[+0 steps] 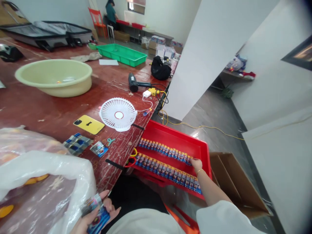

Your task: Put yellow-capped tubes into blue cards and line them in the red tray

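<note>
At the bottom of the view, my left hand is closed around a small stack of blue printed wrappers. My right hand reaches into a red tray on the right. Its fingers pinch a small blue-and-orange wrapped piece at the near end of the upper row; the fingers partly cover it. Below runs a second row of the same wrapped pieces, standing side by side. A clear plastic bag with orange-yellow pieces inside lies beside my left hand.
On the red table are a yellow phone, a white fan, small scissors, a cream basin, a hair dryer and a green tray. A cardboard box stands right of the red tray. Another person works far back.
</note>
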Demonstrator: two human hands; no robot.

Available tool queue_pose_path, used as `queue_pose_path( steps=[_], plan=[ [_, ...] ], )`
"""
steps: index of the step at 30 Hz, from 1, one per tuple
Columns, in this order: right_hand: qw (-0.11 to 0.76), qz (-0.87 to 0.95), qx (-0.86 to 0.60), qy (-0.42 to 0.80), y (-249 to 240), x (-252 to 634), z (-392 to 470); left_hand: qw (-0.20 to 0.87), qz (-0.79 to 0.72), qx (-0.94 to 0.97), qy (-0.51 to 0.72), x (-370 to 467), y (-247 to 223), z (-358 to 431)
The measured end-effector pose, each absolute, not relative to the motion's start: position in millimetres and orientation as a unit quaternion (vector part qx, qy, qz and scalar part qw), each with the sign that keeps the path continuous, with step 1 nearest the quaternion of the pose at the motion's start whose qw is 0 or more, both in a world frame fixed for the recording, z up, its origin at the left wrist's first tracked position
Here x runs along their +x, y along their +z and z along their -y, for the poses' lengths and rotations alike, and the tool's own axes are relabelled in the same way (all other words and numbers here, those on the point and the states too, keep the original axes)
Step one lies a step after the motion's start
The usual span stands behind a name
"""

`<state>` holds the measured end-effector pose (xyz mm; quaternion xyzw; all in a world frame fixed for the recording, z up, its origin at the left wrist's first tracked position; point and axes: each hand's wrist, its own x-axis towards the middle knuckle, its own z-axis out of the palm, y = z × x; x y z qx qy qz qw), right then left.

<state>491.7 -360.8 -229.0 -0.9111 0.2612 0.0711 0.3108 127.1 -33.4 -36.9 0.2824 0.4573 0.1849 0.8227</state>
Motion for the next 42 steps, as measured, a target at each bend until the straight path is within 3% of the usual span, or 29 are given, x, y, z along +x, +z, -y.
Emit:
queue_pose_path(
  steps=[6, 11, 13, 16, 19, 25, 32, 39, 42],
  plan=[
    [0.356, -0.127, -0.925, -0.029, -179, 462, 321, 0.774, -0.514, 0.309, 0.204, 102, -5, 42],
    [0.499, 0.309, -0.807, -0.065, -122, 370, 183, 0.742, -0.528, 0.344, 0.231, 64, 5, 39],
    [0.538, 0.492, -0.685, -0.011, -89, 308, 122, 0.726, -0.54, 0.327, 0.273, 48, 4, 37],
    [0.458, 0.677, -0.556, 0.155, -48, 225, 33, 0.707, -0.557, 0.29, 0.326, 28, 5, 36],
    [0.348, 0.674, -0.611, 0.226, -37, 172, -46, 0.695, -0.567, 0.256, 0.361, 15, 11, 35],
    [0.331, 0.575, -0.714, 0.223, -64, 134, -121, 0.697, -0.541, 0.226, 0.413, 3, 13, 31],
    [0.377, 0.589, -0.63, 0.338, -59, 154, -84, 0.709, -0.509, 0.25, 0.418, -1, -2, 26],
    [0.489, 0.579, -0.461, 0.461, 12, 197, -22, 0.695, -0.495, 0.279, 0.441, 8, -6, 19],
    [0.483, 0.591, -0.431, 0.481, 34, 209, -12, 0.674, -0.5, 0.306, 0.45, 12, -4, 17]
  ],
)
